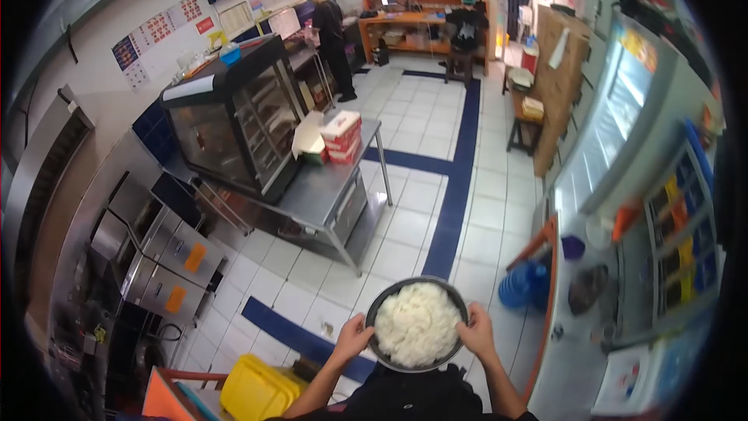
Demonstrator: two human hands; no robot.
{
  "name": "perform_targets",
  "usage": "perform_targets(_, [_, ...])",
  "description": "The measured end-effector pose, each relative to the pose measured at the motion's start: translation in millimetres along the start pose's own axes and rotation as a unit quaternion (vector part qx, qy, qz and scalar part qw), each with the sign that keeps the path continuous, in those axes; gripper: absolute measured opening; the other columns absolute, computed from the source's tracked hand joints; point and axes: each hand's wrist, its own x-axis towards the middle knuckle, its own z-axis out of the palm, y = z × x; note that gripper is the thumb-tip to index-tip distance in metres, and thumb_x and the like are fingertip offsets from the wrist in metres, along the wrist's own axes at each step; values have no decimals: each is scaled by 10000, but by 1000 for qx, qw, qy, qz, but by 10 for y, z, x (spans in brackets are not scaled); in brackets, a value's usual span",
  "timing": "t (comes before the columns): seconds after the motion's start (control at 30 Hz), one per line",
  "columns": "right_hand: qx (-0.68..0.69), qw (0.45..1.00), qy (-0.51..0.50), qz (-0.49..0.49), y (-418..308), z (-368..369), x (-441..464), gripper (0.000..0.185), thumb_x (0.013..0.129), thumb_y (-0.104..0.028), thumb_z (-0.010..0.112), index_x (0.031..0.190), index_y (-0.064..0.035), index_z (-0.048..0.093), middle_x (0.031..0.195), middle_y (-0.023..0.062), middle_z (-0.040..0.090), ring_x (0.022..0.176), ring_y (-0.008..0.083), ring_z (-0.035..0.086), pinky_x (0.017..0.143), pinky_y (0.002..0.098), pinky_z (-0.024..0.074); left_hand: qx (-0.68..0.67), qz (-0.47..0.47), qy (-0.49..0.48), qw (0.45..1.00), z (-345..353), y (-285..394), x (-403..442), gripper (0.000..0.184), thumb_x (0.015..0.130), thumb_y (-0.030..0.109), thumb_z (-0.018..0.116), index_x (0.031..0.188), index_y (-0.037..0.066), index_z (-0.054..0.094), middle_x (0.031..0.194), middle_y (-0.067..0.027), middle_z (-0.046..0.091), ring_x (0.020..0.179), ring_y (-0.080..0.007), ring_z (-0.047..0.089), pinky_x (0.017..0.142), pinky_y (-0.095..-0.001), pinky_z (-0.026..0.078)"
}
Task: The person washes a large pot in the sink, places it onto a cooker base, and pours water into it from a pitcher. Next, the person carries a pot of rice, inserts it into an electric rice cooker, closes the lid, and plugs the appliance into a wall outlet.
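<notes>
A round dark-rimmed bowl (375, 352), heaped with white food that looks like cooked rice (417, 323), is held level in front of my body at the bottom centre. My left hand (354, 340) is closed on the bowl's left rim, and my right hand (476, 332) grips the rim on the opposite side. The undersides of both hands' fingers are partly hidden by the bowl.
A steel table (312, 201) with a glass display cabinet (222, 140) and red-and-white boxes (341, 134) stands ahead to the left. A yellow bin (253, 391) is at lower left, a blue water bottle (520, 284) at right. Two people are farther back.
</notes>
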Motion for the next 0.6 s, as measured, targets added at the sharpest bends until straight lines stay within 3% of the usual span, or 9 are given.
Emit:
perform_targets(0.07, [53, 997, -48, 21, 156, 204, 829, 161, 717, -4, 609, 809, -36, 481, 706, -34, 416, 649, 69, 400, 539, 254, 325, -17, -41, 47, 998, -11, 7, 660, 328, 898, 194, 694, 697, 70, 467, 587, 13, 453, 514, -65, 421, 450, -271, 339])
perform_targets(0.1, [62, 995, -74, 6, 167, 322, 1289, 161, 717, -4, 609, 809, -36, 481, 706, -34, 416, 649, 69, 400, 539, 254, 325, 28, -10, 85, 996, -2, -100, 1061, 369, 908, 226, 695, 685, 64, 450, 578, 8, 432, 527, -74, 401, 464, -288, 334])
perform_targets(0.13, [32, 995, -91, 28, 139, 374, 1665, 161, 713, 4, 597, 826, -25, 486, 724, -22, 433, 673, 78, 416, 565, 260, 355, 75, 13, 126, 989, -18, -180, 1443, 410, 918, 258, 695, 674, 57, 434, 570, 4, 411, 540, -83, 381, 477, -306, 328])
perform_targets(0.2, [-16, 991, -121, 61, 259, 428, 2290, 165, 710, 11, 585, 843, -14, 491, 742, -10, 450, 697, 87, 432, 592, 266, 384, 38, -19, 120, 992, -84, 21, 2106, 412, 927, 270, 674, 692, 46, 419, 571, -11, 377, 567, -100, 354, 501, -329, 320])
perform_targets(0.3, [78, 990, -88, 78, 225, 421, 3447, 243, 703, 38, 561, 937, 9, 500, 889, 63, 523, 861, 140, 525, 748, 304, 468, 86, 68, 65, 992, -91, 695, 3378, 384, 928, 251, 660, 708, 48, 420, 584, -17, 380, 575, -100, 369, 509, -322, 337])
perform_targets(0.4, [106, 993, 6, 42, -122, 350, 4199, 217, 702, 64, 548, 876, -23, 453, 796, 25, 513, 749, 111, 519, 680, 262, 457, 89, 70, -11, 994, -68, 1454, 4360, 359, 927, 245, 660, 734, 46, 431, 594, -18, 387, 575, -101, 386, 513, -325, 348])
perform_targets(0.43, [131, 988, 16, 80, -51, 321, 4487, 230, 699, 84, 526, 886, -26, 449, 857, 58, 540, 811, 131, 559, 745, 272, 480, 94, 68, -41, 992, -34, 1649, 4738, 321, 929, 226, 641, 763, 42, 438, 610, -22, 400, 580, -104, 413, 515, -325, 355])
perform_targets(0.53, [197, 974, 91, 64, 144, 325, 5374, 277, 728, 94, 503, 976, -29, 488, 934, 56, 596, 857, 134, 600, 774, 266, 495, 118, 140, -104, 978, 167, 2126, 5853, 295, 921, 205, 625, 771, 38, 433, 626, -29, 397, 602, -104, 432, 531, -328, 366])
perform_targets(0.6, [196, 973, 112, 50, 216, 331, 6102, 293, 730, 104, 491, 994, -23, 476, 961, 73, 615, 887, 149, 621, 783, 271, 498, 131, 194, -75, 969, 346, 2213, 6679, 279, 895, 196, 638, 786, 34, 438, 640, -22, 402, 606, -103, 407, 533, -324, 349])
